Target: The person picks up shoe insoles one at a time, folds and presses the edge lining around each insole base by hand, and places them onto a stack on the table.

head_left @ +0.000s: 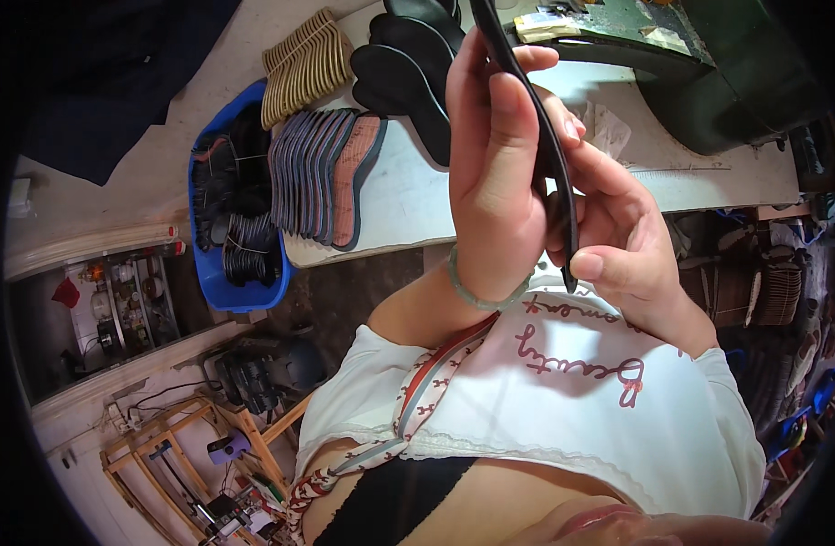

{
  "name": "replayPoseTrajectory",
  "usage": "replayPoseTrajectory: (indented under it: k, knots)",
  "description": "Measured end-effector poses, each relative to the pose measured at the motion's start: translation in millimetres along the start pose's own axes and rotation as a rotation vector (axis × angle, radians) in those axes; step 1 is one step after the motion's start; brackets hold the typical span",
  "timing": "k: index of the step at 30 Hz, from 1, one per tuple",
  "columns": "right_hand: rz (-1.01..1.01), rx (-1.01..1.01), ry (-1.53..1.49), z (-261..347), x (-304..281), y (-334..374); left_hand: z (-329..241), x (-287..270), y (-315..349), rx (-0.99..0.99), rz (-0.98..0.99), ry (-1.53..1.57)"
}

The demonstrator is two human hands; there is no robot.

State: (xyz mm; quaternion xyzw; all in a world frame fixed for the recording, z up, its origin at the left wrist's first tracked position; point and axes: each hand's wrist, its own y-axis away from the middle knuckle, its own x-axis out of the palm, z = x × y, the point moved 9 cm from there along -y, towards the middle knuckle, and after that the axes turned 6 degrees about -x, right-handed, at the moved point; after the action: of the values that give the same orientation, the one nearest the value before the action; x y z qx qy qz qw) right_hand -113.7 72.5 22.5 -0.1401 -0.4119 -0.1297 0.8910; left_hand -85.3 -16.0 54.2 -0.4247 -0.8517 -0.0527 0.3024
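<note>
I hold up a thin black shoe sole (556, 159), turned edge-on, in front of my chest. My left hand (495, 159), with a green bangle at the wrist, is closed along its upper part, thumb on the near side. Around its lower end my right hand (627, 223) pinches with thumb and bent fingers. Several loose black soles (404, 73) lie overlapping on the white table, just left of my left hand. Beside them leans a row of insoles (326, 173) with dark edges and a pinkish top face.
A bundle of tan sole-shaped pieces (306, 68) stands behind the insoles. At the left of the white table (408, 196) is a blue basin (244, 298) with tied black pieces. A dark green machine (727, 82) occupies the far right. Wooden frames (181, 455) stand lower left.
</note>
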Motion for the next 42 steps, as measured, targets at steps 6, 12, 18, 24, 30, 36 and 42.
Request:
replayPoseTrajectory:
  k: [6, 12, 18, 24, 30, 36, 42]
  knots:
    - [-0.08, -0.068, 0.084, 3, -1, -3, 3, 5, 0, -0.001, 0.113, 0.12]
    - [-0.136, -0.278, 0.505, 32, -16, 2, 10, -21, -5, -0.042, -0.092, 0.06]
    - [-0.008, -0.269, 0.382, 34, -2, -1, 9, -29, -10, -0.087, -0.256, 0.03]
    - [-0.035, -0.025, 0.192, 23, 0, 0, 16, -19, -14, -0.197, -0.124, 0.157]
    - [-0.03, -0.041, 0.253, 23, 2, -1, 22, -23, -12, -0.27, -0.115, 0.103]
    - [0.146, -0.235, 0.487, 30, 9, 3, 25, -24, -9, -0.236, -0.227, 0.271]
    - [0.178, -0.31, 0.616, 37, 13, 3, 26, -20, -11, -0.24, -0.141, 0.254]
